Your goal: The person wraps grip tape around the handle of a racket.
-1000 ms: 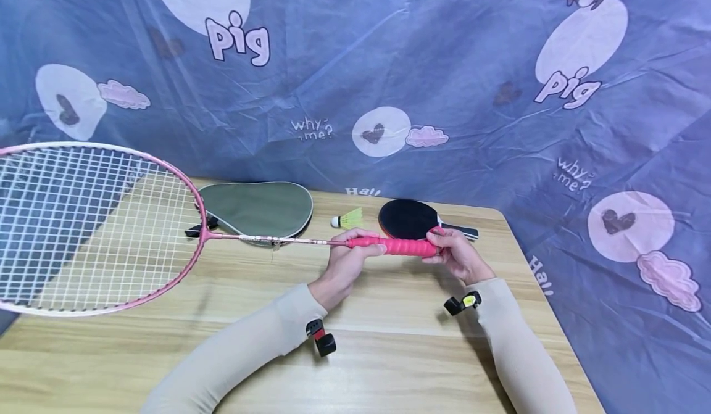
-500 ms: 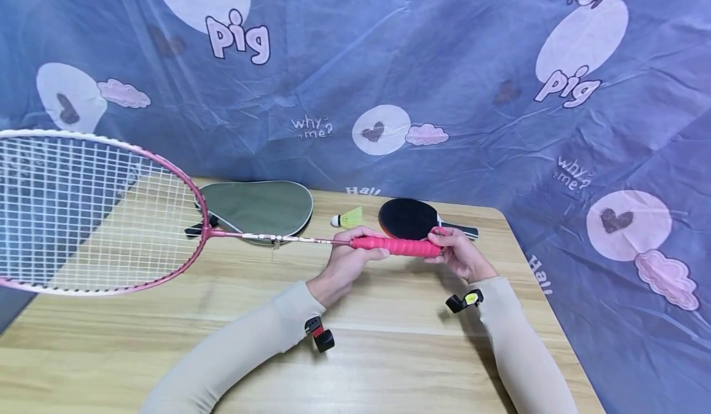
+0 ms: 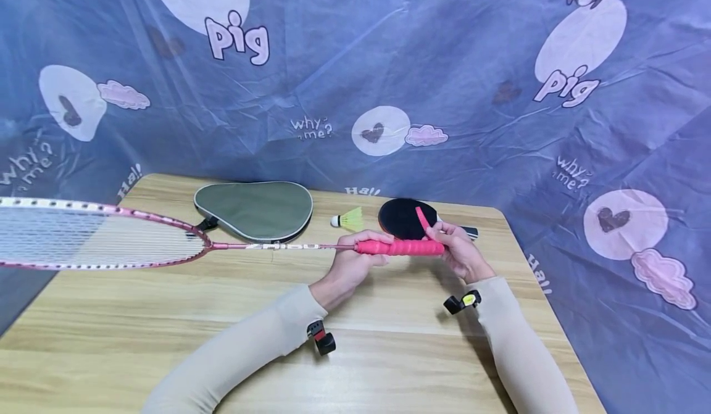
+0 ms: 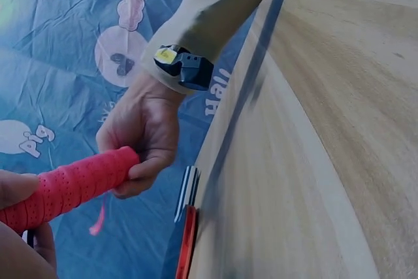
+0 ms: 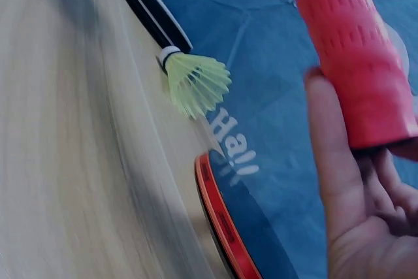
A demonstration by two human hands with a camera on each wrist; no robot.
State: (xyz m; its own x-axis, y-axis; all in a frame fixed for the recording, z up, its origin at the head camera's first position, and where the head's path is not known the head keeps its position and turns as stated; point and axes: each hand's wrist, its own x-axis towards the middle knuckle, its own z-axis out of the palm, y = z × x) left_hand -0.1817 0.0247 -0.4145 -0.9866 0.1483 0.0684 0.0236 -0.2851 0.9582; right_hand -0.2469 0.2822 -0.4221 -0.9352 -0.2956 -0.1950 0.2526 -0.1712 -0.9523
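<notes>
A pink and white badminton racket is held level above the table, its strung head off to the left and seen nearly edge-on. My left hand grips the front end of its pink wrapped handle, thumb along the near side. At the butt end, my right hand holds the handle with thumb and fingers. A loose strip of pink grip tape sticks up beside the right fingers. In the right wrist view, the right thumb lies along the handle, while the other fingers are partly hidden behind the butt.
Along the table's back lie a green paddle case, a yellow shuttlecock and a black table tennis bat. A blue printed cloth hangs behind the wooden table and along its right side.
The racket has turned about its shaft, so its head went from broad face to nearly edge-on. The tape strip, earlier curled at the right fingers, now points up. Both hands stay near the same places.
</notes>
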